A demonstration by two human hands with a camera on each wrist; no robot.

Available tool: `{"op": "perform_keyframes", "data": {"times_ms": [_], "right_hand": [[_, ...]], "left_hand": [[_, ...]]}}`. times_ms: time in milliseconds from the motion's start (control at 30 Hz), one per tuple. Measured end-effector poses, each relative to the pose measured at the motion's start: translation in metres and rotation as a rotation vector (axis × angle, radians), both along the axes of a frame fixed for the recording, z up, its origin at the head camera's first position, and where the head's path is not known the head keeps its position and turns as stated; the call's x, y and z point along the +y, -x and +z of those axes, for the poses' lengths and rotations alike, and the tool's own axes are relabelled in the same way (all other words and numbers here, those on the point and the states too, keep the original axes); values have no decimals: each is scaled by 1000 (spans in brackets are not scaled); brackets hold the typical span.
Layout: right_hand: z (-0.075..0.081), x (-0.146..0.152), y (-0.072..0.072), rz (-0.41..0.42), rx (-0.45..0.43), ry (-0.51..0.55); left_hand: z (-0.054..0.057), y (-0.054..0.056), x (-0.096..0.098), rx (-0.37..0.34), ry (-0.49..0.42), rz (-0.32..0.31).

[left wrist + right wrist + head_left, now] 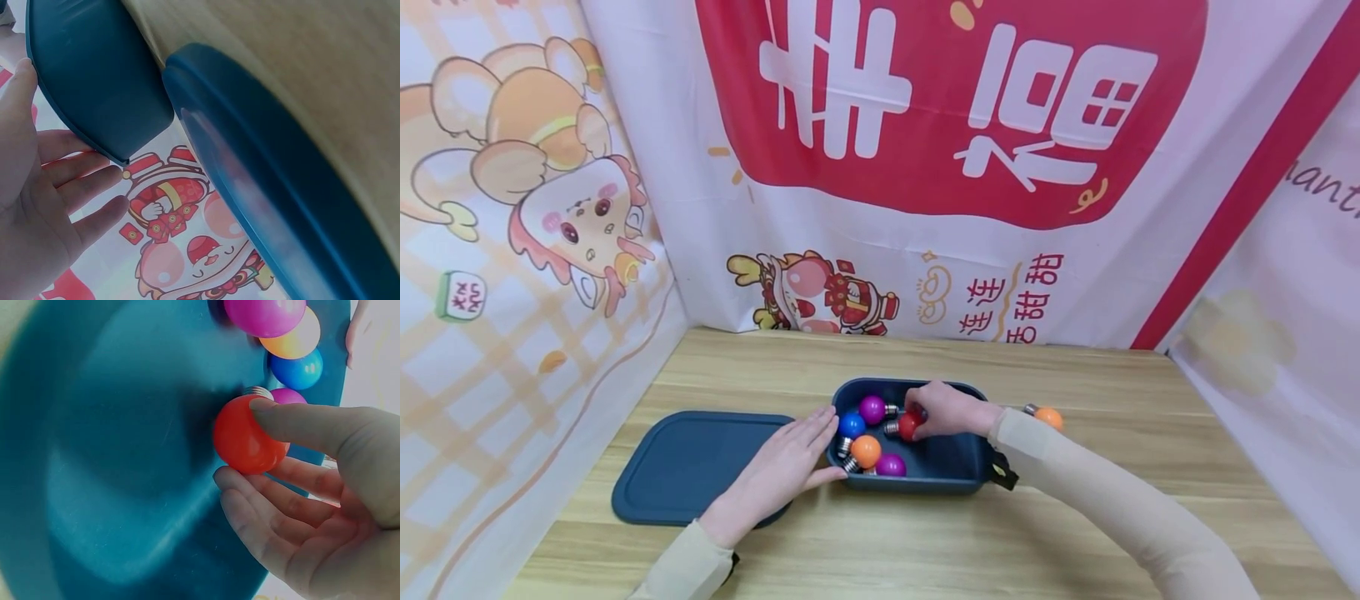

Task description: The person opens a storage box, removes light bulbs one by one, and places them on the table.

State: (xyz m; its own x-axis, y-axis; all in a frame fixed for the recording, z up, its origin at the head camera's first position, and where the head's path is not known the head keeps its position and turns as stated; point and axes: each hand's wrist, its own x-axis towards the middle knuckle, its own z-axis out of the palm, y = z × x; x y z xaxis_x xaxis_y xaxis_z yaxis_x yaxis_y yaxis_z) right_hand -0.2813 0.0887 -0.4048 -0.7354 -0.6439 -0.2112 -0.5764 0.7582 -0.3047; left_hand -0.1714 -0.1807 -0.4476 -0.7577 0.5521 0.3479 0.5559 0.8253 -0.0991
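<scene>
My right hand [951, 408] reaches into a dark blue box [925, 485] and pinches a red light bulb [247, 437] between thumb and fingers. The red bulb's metal screw base points left in the head view. At the box's left end my left hand [793, 454] rests its straight fingers along the rim; in the left wrist view those fingers [87, 184] touch the box's outer wall. Left of the red bulb, inside the box, lie a purple bulb [872, 409], a blue bulb [852, 425], an orange bulb [867, 451] and another purple bulb [891, 465].
A dark blue lid [692, 467] lies flat on the wooden table [925, 550], left of the box and partly under the left forearm. Beyond the right forearm sits another orange bulb [1049, 418]. A black strap [1003, 471] hangs at the box's right end. Printed cloth walls [955, 242] enclose the table.
</scene>
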Motion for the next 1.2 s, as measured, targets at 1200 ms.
{"op": "perform_keyframes", "data": {"times_ms": [1200], "right_hand": [[19, 59, -30, -41, 69, 296]], "left_hand": [[-2, 2, 1, -3, -15, 2]]}}
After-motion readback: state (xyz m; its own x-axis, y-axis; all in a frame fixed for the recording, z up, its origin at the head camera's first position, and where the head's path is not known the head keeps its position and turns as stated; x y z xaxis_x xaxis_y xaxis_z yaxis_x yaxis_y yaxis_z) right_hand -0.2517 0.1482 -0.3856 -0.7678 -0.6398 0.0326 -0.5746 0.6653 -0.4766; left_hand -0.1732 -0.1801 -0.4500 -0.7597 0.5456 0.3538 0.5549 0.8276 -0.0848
